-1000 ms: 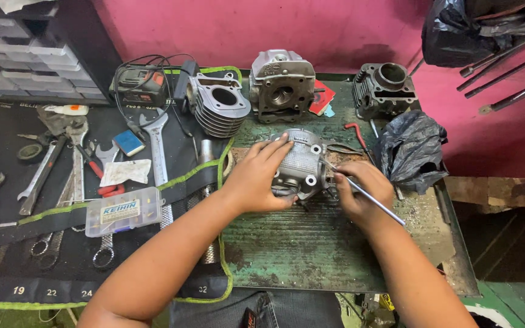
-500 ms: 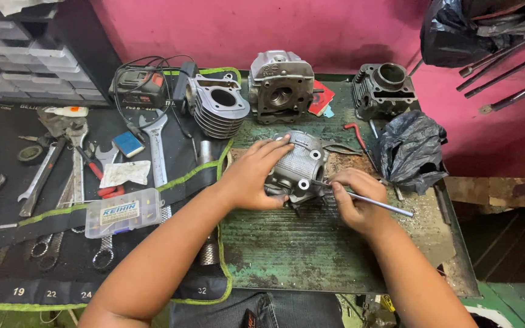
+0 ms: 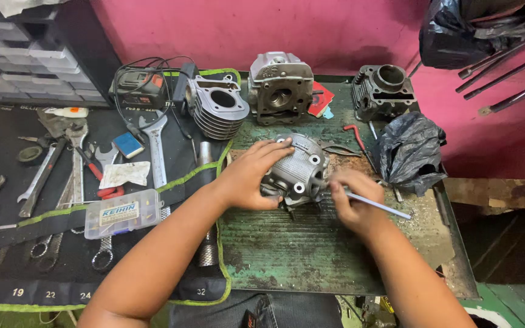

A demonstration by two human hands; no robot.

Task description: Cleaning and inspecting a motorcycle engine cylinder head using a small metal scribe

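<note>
The left hand (image 3: 247, 179) gripped the cylinder head (image 3: 296, 169), fingers wrapped over its top, holding it on the green desk (image 3: 287, 249) near centre. The right hand (image 3: 353, 203) had closed its fingers on a thin metal rod (image 3: 378, 205). Over the last second that hand moved left, bringing the rod tip against the head's right face. By this reading, work on the head's side port was under way. A black bag (image 3: 408, 152) lay just right.

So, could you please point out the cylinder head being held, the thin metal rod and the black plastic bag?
cylinder head (image 3: 299, 167): head view, on its finned grey top.
thin metal rod (image 3: 381, 206): head view, on the bare shaft past the right hand.
black plastic bag (image 3: 409, 152): head view, on its crumpled middle.
</note>
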